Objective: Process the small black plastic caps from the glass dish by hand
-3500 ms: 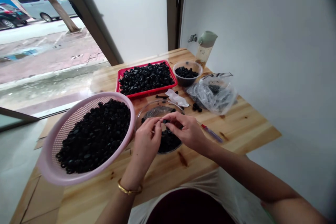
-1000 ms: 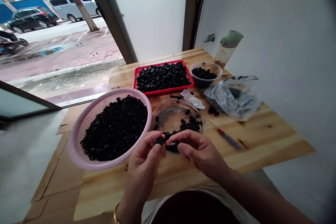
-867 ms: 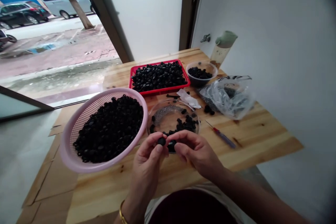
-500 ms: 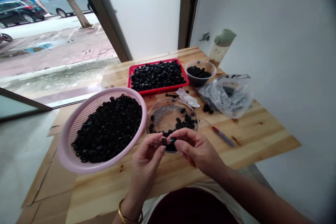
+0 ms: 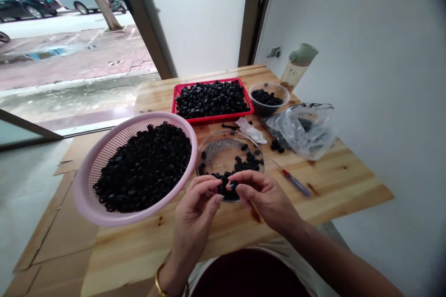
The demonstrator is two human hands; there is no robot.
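Note:
Over the near edge of a clear round dish [image 5: 200,169], my two hands face each other with fingertips close together. Between thumb and forefinger, my right hand [image 5: 266,199] pinches a small round black part [image 5: 233,185] with a pale metallic tip. My left hand [image 5: 198,204], curled with a gold bangle at its wrist, has its thumb and forefinger around another small black part [image 5: 223,187]. Its outline merges with the dark pieces behind. Inside the dish lie loose black parts [image 5: 248,162] and a heap of thin silvery pins or screws [image 5: 219,146].
Left stands a pink basket [image 5: 81,195] full of black pieces. Behind are a red tray [image 5: 223,118] and a plastic tub [image 5: 266,110], both holding black parts. A clear bag [image 5: 310,134], screwdriver [image 5: 291,178], white wrapper [image 5: 251,131] and bottle [image 5: 298,67] are on the wooden table [image 5: 341,195].
The left hand's black part has turned from a squarish face and sits nearer the right hand's part. The view has shifted slightly. A rider on a scooter has appeared outside.

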